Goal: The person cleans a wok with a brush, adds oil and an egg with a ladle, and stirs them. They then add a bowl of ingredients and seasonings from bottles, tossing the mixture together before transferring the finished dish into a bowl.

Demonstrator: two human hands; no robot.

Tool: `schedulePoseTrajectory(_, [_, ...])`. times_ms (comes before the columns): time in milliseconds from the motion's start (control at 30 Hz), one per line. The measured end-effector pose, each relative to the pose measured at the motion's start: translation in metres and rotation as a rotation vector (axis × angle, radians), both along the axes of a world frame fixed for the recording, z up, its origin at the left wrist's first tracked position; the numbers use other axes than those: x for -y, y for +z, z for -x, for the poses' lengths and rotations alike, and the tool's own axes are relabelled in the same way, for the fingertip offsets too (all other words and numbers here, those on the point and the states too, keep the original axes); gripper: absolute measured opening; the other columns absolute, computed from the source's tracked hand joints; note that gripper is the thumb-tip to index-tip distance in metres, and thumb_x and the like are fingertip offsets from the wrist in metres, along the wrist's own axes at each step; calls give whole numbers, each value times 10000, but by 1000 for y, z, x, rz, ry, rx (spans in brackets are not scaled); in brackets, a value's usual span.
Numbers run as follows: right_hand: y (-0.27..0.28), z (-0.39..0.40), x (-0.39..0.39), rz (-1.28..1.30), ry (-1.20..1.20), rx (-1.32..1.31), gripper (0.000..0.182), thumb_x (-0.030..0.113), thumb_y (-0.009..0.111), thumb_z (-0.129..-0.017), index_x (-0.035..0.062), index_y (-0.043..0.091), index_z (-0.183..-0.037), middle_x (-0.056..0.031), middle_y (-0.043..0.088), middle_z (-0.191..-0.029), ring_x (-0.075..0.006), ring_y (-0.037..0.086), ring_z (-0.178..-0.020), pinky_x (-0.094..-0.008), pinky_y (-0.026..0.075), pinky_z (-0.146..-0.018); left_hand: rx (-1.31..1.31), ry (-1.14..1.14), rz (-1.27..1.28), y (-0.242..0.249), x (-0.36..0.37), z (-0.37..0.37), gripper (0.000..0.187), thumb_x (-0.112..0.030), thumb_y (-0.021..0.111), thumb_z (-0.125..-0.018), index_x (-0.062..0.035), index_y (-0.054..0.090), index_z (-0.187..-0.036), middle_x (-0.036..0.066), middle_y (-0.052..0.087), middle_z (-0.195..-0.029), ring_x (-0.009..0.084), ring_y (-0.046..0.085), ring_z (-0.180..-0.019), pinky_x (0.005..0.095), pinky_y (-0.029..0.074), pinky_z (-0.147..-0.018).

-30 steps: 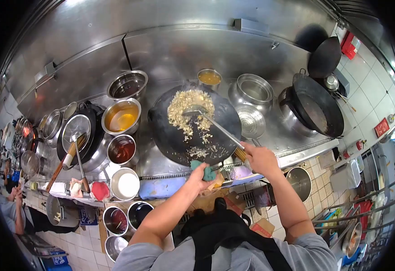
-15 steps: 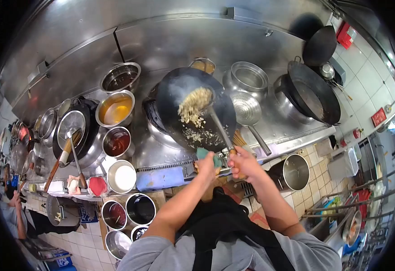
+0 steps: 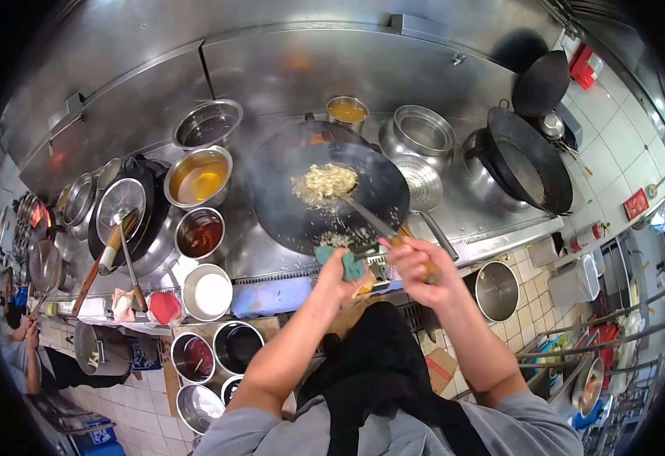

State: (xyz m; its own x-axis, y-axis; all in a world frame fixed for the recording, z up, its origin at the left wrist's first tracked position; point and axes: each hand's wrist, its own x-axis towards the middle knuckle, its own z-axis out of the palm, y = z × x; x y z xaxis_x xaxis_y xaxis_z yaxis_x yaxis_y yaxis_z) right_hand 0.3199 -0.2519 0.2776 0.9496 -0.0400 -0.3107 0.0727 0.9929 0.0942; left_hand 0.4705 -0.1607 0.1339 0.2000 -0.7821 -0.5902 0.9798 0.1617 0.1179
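Note:
My left hand (image 3: pixel 338 278) is closed on a green cloth (image 3: pixel 351 266) at the near edge of a large black wok (image 3: pixel 287 220). My right hand (image 3: pixel 423 267) grips the wooden end of a long-handled ladle (image 3: pixel 370 216). The ladle's bowl lies under and behind a heap of pale chopped food (image 3: pixel 325 182) in the wok, and smaller bits are scattered below the heap. Steam rises from the wok, which appears tilted over the burner. An orange glow shows at the burner behind it.
Bowls of amber liquid (image 3: pixel 199 176) and red sauce (image 3: pixel 199 232) stand left of the wok. A perforated strainer (image 3: pixel 416 182) and another wok (image 3: pixel 530 171) are at the right. Below are a steel pot (image 3: pixel 497 291) and sauce tins. A co-worker (image 3: pixel 25 357) stands far left.
The wok's near side has dropped and its far edge has moved down, showing the burner glow. The food has gathered more compactly at the ladle. My right hand has shifted slightly right and up.

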Motion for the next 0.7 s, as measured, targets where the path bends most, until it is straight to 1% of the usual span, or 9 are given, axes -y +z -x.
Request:
schedulePoseTrajectory(67, [15, 22, 2, -37, 21, 21, 351, 143, 418, -990, -116, 412, -1227, -46, 477, -844, -81, 543, -610, -234, 483, -494, 41, 2, -30, -5, -10, 7, 128, -205, 556, -890, -92, 538, -945, 61, 586, -842, 220, 593, -743, 367, 548, -621])
schedulePoseTrajectory(133, [35, 28, 5, -5, 33, -36, 265, 122, 496, -961, -53, 442, -1152, -12, 492, -825, -50, 533, -618, -192, 444, -494, 376, 51, -251, -10, 1, -1, 168, -224, 594, -870, -88, 542, -953, 60, 591, -858, 213, 591, -728, 377, 528, -607])
schedulePoseTrajectory(200, [36, 32, 5, 164, 108, -112, 243, 128, 500, -963, -39, 441, -1129, -6, 491, -840, -46, 541, -639, -203, 457, -513, 715, 49, -375, -91, 4, 9, 262, -150, 620, -829, -46, 545, -1057, 69, 583, -900, 209, 598, -824, 370, 511, -728])
schedulePoseTrajectory(267, [36, 27, -1, 211, 128, -128, 238, 129, 511, -961, -25, 431, -1123, -7, 491, -848, -45, 546, -649, -213, 470, -533, 913, 198, -448, -134, -9, 32, 324, -133, 617, -812, -42, 537, -1113, 68, 585, -899, 208, 598, -879, 335, 498, -778])
schedulePoseTrajectory(400, [40, 12, -5, 55, 73, -88, 313, 120, 527, -953, -30, 371, -1180, -20, 498, -851, -54, 550, -646, -227, 498, -543, 781, 246, -418, -117, -28, 19, 327, -125, 614, -806, -66, 518, -1114, 69, 583, -879, 215, 604, -839, 375, 509, -728])
schedulePoseTrajectory(467, [28, 9, -2, 11, 45, -22, 346, 118, 520, -956, -58, 352, -1201, -35, 498, -856, -65, 558, -647, -227, 508, -533, 450, 88, -281, -78, -31, -6, 259, -123, 600, -811, -88, 512, -1052, 65, 574, -844, 219, 597, -744, 388, 500, -633])
schedulePoseTrajectory(500, [22, 10, -4, 29, 27, -22, 357, 113, 519, -955, -81, 359, -1209, -44, 496, -852, -72, 561, -644, -219, 505, -520, 347, 88, -232, -70, -31, -16, 147, -137, 587, -822, -89, 514, -940, 65, 568, -814, 221, 571, -650, 381, 472, -554])
schedulePoseTrajectory(600, [3, 19, -13, -37, 22, 20, 338, 115, 522, -955, -88, 387, -1189, -42, 496, -851, -72, 563, -644, -228, 507, -527, 133, 44, -193, -39, -42, -21, 103, -152, 566, -837, -88, 514, -900, 72, 569, -810, 219, 556, -628, 373, 460, -542])
schedulePoseTrajectory(700, [-29, 31, -31, 6, 45, 21, 294, 137, 537, -952, -12, 445, -1189, -15, 495, -846, -50, 531, -639, -213, 476, -530, 167, 13, -225, -37, -49, -16, 124, -193, 598, -854, -104, 547, -923, 53, 603, -836, 207, 572, -697, 355, 477, -604])
